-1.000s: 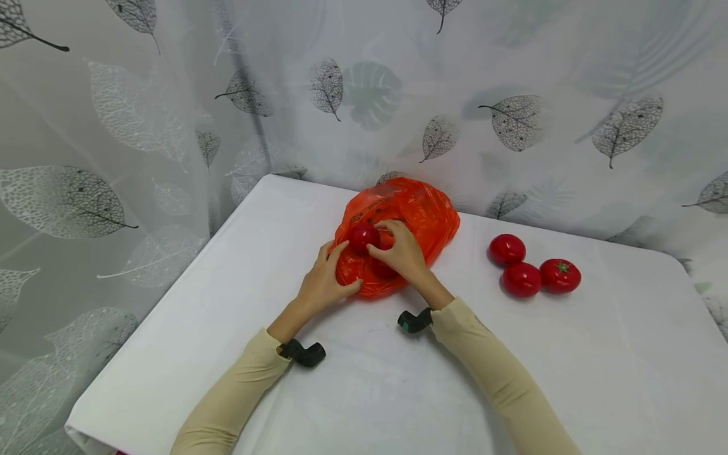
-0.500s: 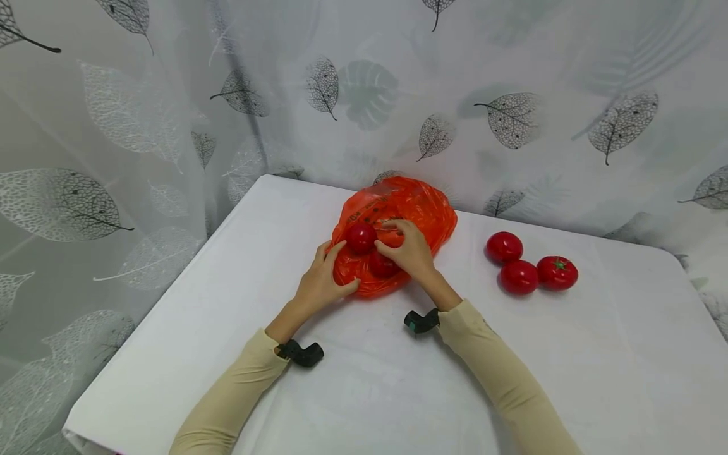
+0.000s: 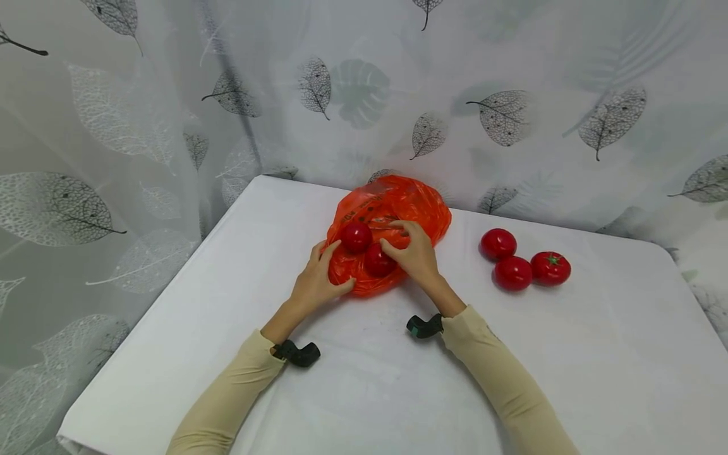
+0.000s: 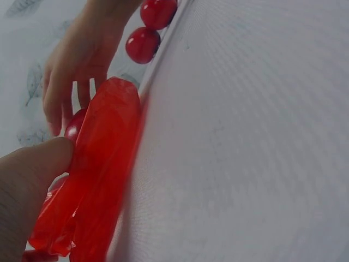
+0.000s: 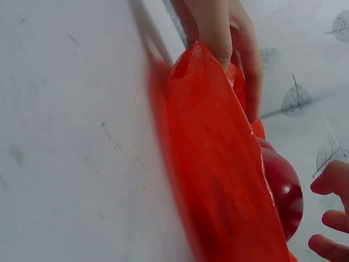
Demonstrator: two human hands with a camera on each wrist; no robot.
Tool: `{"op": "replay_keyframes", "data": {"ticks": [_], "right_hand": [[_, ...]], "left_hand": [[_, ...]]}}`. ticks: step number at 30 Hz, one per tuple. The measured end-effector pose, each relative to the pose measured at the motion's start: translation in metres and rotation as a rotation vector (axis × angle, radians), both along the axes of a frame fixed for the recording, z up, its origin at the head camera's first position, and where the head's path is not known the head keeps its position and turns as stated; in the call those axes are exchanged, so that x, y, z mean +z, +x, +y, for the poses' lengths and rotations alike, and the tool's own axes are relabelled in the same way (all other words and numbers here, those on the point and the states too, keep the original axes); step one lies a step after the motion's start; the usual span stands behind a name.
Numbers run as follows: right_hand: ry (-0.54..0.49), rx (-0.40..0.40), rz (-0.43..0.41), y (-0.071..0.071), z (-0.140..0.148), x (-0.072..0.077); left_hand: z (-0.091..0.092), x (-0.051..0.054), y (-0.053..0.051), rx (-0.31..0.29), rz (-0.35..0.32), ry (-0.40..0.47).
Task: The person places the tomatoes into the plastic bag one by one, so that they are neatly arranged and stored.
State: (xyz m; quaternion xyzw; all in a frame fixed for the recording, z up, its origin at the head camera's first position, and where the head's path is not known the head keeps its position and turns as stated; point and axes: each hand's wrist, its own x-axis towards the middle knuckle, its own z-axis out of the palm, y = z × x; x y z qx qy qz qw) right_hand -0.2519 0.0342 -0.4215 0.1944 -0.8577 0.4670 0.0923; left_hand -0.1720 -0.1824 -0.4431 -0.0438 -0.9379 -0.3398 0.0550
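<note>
An orange-red plastic bag (image 3: 418, 205) lies near the table's back edge, with two red tomatoes in its mouth. One tomato (image 3: 356, 237) is at the left; a second tomato (image 3: 378, 260) sits to its lower right, partly covered by the right hand. My left hand (image 3: 315, 281) is at the bag's left rim, thumb and fingers spread wide and touching the plastic. In the right wrist view, part of the left hand (image 5: 212, 27) is hidden behind the bag. My right hand (image 3: 418, 253) hovers over the bag's right side, fingers loosely bent and apart, holding nothing.
To the right, three more tomatoes (image 3: 514, 273) are grouped on the white table (image 3: 364, 373); one shows a green stem top. A leaf-patterned curtain (image 3: 364, 139) hangs behind and along the left side. Dark camera mounts (image 3: 301, 354) sit on both wrists.
My right hand has drawn back to the right from the left tomato, letting it go and uncovering more of the second one. The left hand stays at the bag's rim.
</note>
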Motion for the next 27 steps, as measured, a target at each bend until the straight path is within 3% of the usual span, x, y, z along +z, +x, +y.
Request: {"op": "replay_keyframes", "data": {"ticks": [13,27], "right_hand": [[-0.196,-0.040,0.127,0.007,0.018,0.003],[-0.244,-0.124,0.199,0.016,0.044,-0.004]], "left_hand": [[0.001,-0.001,0.000,0.003,-0.008,0.007],[0.000,0.000,0.001,-0.006,0.002,0.003]]}}
